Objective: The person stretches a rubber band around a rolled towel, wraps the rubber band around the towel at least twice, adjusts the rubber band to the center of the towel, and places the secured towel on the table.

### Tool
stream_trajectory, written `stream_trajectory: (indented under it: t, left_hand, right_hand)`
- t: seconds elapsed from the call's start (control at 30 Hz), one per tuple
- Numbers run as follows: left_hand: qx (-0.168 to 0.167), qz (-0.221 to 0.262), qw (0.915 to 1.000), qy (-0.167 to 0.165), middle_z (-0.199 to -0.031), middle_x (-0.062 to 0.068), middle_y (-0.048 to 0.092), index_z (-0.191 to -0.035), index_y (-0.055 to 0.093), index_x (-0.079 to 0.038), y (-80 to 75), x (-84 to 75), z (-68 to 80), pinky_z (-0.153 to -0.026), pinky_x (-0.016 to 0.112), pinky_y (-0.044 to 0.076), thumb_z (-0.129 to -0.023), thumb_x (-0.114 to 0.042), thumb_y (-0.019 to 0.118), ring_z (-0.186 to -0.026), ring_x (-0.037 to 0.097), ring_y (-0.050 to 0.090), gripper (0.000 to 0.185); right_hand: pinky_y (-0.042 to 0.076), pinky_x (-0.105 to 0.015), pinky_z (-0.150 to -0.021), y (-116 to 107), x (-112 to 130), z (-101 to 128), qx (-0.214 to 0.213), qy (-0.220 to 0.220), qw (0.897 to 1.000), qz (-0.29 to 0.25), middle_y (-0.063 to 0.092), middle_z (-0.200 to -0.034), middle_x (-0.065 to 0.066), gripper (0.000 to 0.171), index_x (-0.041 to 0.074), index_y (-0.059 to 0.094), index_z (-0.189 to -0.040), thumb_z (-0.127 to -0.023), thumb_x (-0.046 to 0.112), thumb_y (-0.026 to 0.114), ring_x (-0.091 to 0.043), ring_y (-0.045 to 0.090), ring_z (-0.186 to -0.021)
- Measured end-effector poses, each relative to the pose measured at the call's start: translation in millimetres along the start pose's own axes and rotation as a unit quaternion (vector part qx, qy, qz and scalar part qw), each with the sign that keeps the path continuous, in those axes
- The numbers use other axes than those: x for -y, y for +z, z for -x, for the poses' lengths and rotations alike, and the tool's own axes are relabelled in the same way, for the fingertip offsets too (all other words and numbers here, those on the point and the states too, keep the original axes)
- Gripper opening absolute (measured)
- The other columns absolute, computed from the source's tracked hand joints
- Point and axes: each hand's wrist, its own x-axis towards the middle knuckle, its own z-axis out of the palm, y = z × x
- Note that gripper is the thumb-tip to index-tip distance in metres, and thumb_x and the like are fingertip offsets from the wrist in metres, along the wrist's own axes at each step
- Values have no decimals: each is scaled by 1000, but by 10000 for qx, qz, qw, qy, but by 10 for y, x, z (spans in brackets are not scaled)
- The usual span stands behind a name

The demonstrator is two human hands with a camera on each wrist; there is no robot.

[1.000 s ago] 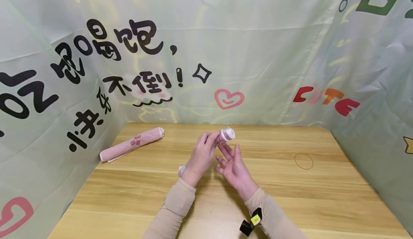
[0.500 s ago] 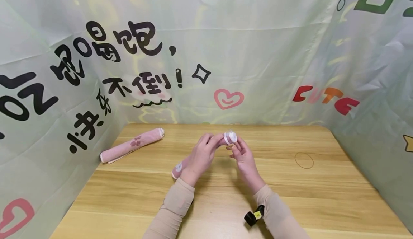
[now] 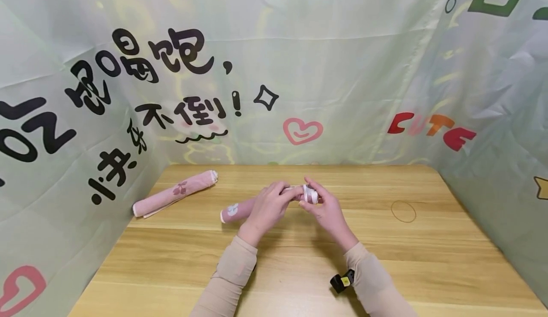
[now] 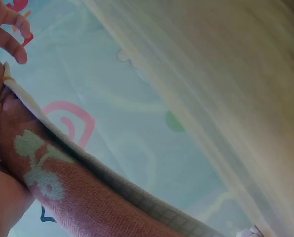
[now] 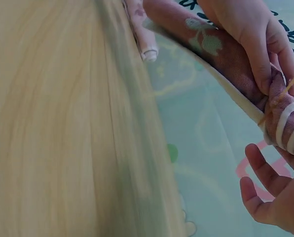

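A rolled dusky-pink towel (image 3: pixel 237 211) with a pale flower pattern lies aslant in my left hand (image 3: pixel 267 207), which grips it near its right end. In the right wrist view a thin yellow-orange rubber band (image 5: pixel 289 85) crosses the white-striped towel end and stretches toward the right edge. My right hand (image 3: pixel 327 210) is at that end, thumb and forefinger around it, working the band; its pinch is partly hidden. The other right fingers (image 5: pixel 268 173) are spread and slightly bent below the roll.
A second rolled pink towel (image 3: pixel 175 193) lies at the table's back left. Another rubber band (image 3: pixel 403 212) rests as a loop on the wooden table (image 3: pixel 428 260) at the right. Printed cloth walls (image 3: pixel 351 79) enclose the table's back and sides.
My right hand has moved from below the towel's end up and right around it, bringing the rubber band there. The held roll has tilted lower and more of its left end shows.
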Motion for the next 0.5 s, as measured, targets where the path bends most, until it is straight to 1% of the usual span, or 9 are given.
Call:
stream_trajectory:
  t: [0.07, 0.17, 0.2, 0.33, 0.43, 0.5]
  left_hand:
    - [-49, 38, 9999, 136, -101, -1, 64, -117, 68, -31, 4, 13, 7, -64, 27, 51, -93, -16, 65, -89, 15, 63, 28]
    - [-221, 124, 9991, 335, -101, -2, 65, -115, 70, -28, 4, 27, 13, -68, 26, 53, -91, -12, 67, -90, 14, 63, 30]
    - [-275, 129, 9989, 371, -101, -2, 65, -114, 70, -28, 6, 30, 13, -70, 27, 54, -90, -12, 68, -91, 14, 64, 29]
    - [-401, 228, 9984, 334, -103, -3, 69, -111, 68, -20, -6, 24, 3, -78, 30, 56, -90, -11, 68, -94, 15, 66, 23]
    - [-475, 318, 9981, 241, -101, -3, 71, -109, 65, -15, -12, 18, -4, -79, 31, 56, -89, -11, 69, -94, 15, 68, 21]
    - [-488, 376, 9979, 190, -100, -3, 71, -108, 63, -14, -11, 17, -5, -78, 31, 56, -89, -11, 69, -93, 16, 68, 21]
  right_hand:
    - [54, -24, -79, 1, -13, 0, 34, -146, 9996, 219, 62, -128, -22, 64, 7, 53, -139, -81, 13, 78, -26, 65, -98]
    - [55, -28, -83, 3, -15, 6, 51, -340, 9988, 360, 61, -131, -21, 62, 6, 56, -136, -79, 16, 80, -30, 65, -108]
    - [55, -29, -83, 5, -14, 8, 53, -362, 9985, 415, 62, -131, -20, 61, 6, 57, -134, -79, 17, 81, -30, 65, -108]
    - [53, -25, -72, 8, -2, 14, 36, -288, 9986, 439, 67, -122, -17, 55, 8, 63, -127, -76, 18, 83, -25, 65, -93]
    - [50, -23, -66, 8, 1, 11, 15, -128, 9992, 367, 69, -112, -16, 49, 10, 66, -120, -75, 18, 84, -18, 60, -82]
    - [49, -22, -63, 8, -5, 7, 1, -53, 9995, 303, 70, -106, -15, 45, 11, 67, -117, -75, 18, 84, -15, 58, -79]
